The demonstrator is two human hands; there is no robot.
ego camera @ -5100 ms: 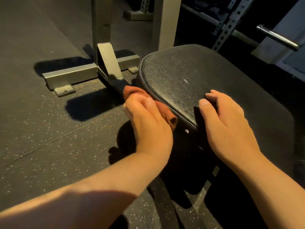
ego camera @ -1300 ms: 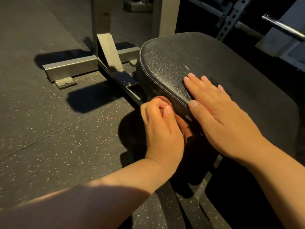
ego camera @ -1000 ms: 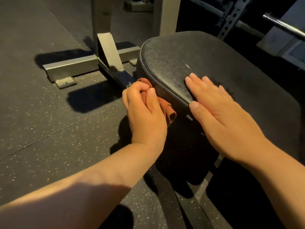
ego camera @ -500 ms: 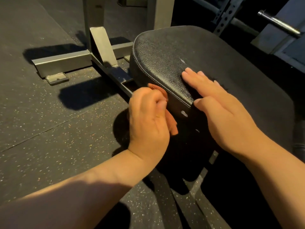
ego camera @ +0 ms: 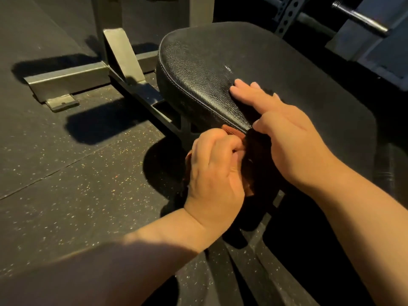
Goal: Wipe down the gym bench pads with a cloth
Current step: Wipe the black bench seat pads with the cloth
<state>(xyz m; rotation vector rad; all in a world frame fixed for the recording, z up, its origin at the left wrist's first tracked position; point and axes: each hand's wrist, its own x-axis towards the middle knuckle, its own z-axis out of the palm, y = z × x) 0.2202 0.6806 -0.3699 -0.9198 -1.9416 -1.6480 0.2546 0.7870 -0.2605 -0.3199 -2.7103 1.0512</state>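
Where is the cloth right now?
In the head view, near the middle, the cloth is bunched in the left hand, at the pad's near side edge, just left of the right hand.

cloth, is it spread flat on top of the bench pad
No, the left hand grips the bunched cloth against the side edge of the bench pad, not on its top.
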